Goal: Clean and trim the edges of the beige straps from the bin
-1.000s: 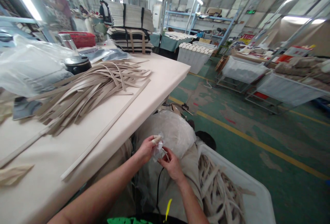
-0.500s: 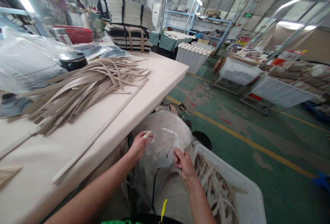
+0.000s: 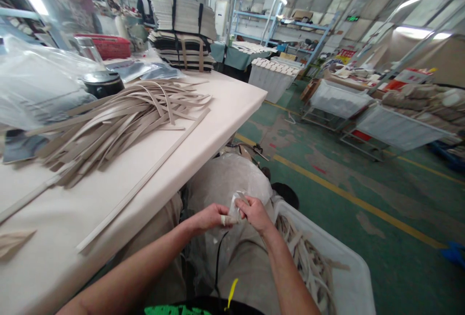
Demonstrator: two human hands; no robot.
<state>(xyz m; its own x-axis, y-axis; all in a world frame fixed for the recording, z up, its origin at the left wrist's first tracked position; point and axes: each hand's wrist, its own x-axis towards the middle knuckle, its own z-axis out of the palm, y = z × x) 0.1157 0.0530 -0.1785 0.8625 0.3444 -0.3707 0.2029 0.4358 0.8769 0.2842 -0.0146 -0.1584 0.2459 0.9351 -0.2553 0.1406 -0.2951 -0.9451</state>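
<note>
My two hands are close together above my lap. My right hand is closed, pinching a small crumpled piece of clear, shiny plastic film. My left hand meets it from the left, its fingers pressed together at the lower edge of the film. A pale wrap shows at the left fingertips. Whether it is tape on a finger is hard to make out. Under and behind the hands, a large clear plastic bag lies across my lap.
On my left is a table with a heap of beige strips and one long strip near its edge. A white bin holding loose strips stands at my right. Stacked bundles and a red basket are farther back.
My hands have come together; they were apart, each with a bit of clear film. The left has moved right and down, and the film now lies between them.
</note>
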